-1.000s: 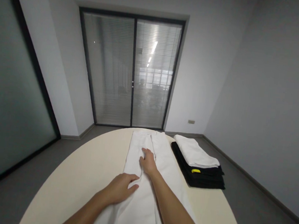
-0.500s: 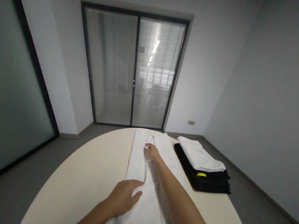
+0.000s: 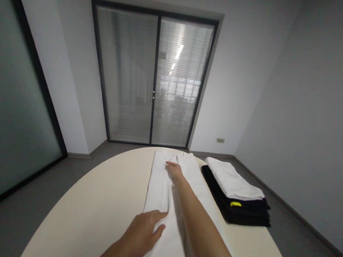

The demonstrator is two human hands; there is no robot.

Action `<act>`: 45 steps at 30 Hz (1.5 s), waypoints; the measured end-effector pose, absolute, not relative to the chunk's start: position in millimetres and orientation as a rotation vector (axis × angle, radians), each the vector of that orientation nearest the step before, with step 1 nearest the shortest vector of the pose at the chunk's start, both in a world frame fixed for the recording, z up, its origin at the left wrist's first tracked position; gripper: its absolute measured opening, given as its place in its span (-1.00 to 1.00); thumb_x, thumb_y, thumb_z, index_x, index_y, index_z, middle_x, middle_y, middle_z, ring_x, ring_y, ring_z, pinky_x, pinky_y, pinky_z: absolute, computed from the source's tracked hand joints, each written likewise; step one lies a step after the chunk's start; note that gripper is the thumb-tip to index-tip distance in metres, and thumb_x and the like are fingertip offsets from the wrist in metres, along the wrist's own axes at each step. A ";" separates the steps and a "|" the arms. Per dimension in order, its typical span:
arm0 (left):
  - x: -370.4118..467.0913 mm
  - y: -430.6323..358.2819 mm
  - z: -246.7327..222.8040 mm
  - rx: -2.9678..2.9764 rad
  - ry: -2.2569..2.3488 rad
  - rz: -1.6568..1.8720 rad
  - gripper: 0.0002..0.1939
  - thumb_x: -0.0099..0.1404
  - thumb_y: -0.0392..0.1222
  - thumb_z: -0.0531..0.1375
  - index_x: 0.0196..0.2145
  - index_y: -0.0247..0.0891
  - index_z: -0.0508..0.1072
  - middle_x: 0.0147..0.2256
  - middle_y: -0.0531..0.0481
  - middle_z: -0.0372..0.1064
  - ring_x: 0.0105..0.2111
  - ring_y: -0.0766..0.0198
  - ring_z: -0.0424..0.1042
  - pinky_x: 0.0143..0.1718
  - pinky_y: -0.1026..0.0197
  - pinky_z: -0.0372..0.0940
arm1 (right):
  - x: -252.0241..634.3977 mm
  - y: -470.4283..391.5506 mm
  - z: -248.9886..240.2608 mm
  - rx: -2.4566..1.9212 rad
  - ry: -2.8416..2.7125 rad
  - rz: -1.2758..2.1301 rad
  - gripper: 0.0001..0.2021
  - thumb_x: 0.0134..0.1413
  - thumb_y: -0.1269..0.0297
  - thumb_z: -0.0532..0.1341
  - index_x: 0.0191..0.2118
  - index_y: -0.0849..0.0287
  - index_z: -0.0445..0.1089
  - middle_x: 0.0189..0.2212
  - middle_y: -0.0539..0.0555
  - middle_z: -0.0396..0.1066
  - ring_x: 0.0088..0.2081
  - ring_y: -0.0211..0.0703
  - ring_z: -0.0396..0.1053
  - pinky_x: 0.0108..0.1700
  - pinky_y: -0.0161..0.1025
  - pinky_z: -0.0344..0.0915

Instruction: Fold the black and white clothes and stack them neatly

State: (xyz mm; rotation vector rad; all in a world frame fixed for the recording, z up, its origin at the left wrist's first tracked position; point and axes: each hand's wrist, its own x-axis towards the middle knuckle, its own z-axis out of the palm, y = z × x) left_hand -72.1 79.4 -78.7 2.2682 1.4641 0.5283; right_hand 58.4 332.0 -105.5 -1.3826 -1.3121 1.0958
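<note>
A long white cloth (image 3: 158,187) lies lengthwise over the middle of the round table, with a fold running along it. My left hand (image 3: 146,232) rests on its near left part, fingers and thumb apart, the fingertips at the fold. Farther up, my right hand (image 3: 174,171) touches the cloth near its far end, fingers stretched out to the left. The lower fingers of that hand are partly hidden. My right forearm crosses above the cloth's right part.
On the cream table (image 3: 102,194), at the right, black folded cloths (image 3: 247,217) are stacked with a white folded cloth (image 3: 234,180) on top. A small yellow item (image 3: 235,204) shows at the stack's near side. Beyond the table stand glass doors with blinds (image 3: 175,85).
My right hand has shifted slightly toward the cloth's far end and its fingers have straightened. My left hand has moved a little to the right and nearer. The view has shifted slightly.
</note>
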 end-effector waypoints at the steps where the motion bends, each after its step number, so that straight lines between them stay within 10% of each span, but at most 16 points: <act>1: -71.9 79.2 -78.1 2.265 1.464 0.529 -0.54 0.39 -0.13 0.06 0.20 -0.14 0.41 0.12 -0.06 0.45 0.06 0.08 0.47 0.14 0.06 0.31 | 59.6 332.8 -104.5 -1.394 -1.324 1.082 -0.69 0.16 0.35 0.27 0.01 0.35 0.44 -0.12 0.22 0.49 -0.16 -0.05 0.48 -0.11 -0.12 0.43; 14: -66.0 72.9 -69.1 2.052 1.511 0.614 -0.50 0.33 -0.15 0.11 0.21 -0.13 0.39 0.14 -0.02 0.43 0.09 0.11 0.44 0.18 0.12 0.25 | 86.6 345.1 -101.3 -1.584 -1.639 0.649 -0.44 -0.13 0.53 0.16 0.09 0.30 0.43 0.03 0.23 0.48 0.11 0.01 0.39 0.19 -0.16 0.24; 24: -72.4 64.3 -54.5 1.981 1.568 0.371 -0.56 0.24 -0.10 0.20 0.08 -0.17 0.39 -0.05 -0.13 0.53 -0.04 0.04 0.49 -0.05 0.14 0.31 | 96.6 322.6 -82.4 -1.767 -1.882 0.393 -0.49 0.02 0.51 0.16 0.15 0.22 0.40 0.22 0.21 0.29 0.20 -0.03 0.28 0.21 -0.27 0.17; 32: -67.7 53.6 -48.5 2.092 1.584 0.241 -0.35 0.19 0.05 0.21 0.20 -0.24 0.35 0.08 -0.24 0.45 0.05 -0.14 0.43 0.08 -0.04 0.26 | 118.2 267.9 -73.6 -2.114 -1.926 0.387 -0.27 0.11 -0.14 0.18 0.30 0.17 0.20 0.23 0.43 0.20 0.23 0.50 0.13 0.13 0.50 -0.01; 39: -74.6 73.7 -52.4 2.141 1.684 0.256 -0.43 0.20 -0.03 0.21 0.16 -0.20 0.37 0.07 -0.18 0.47 0.04 -0.09 0.45 0.07 0.00 0.26 | 111.5 257.5 -98.1 -2.104 -2.040 0.546 -0.07 0.12 -0.30 0.04 0.44 0.19 -0.13 0.45 0.29 -0.38 0.42 0.41 -0.44 0.29 0.42 -0.42; 45: -84.4 95.3 -50.1 2.121 1.907 0.342 -0.62 0.26 0.02 0.17 -0.03 -0.21 0.45 -0.06 -0.13 0.53 -0.07 0.00 0.50 -0.09 0.09 0.30 | 117.8 273.3 -87.4 -1.811 -1.943 0.488 -0.42 0.25 0.01 0.11 0.31 0.12 0.18 0.39 0.25 -0.01 0.39 0.23 -0.08 0.31 0.31 -0.15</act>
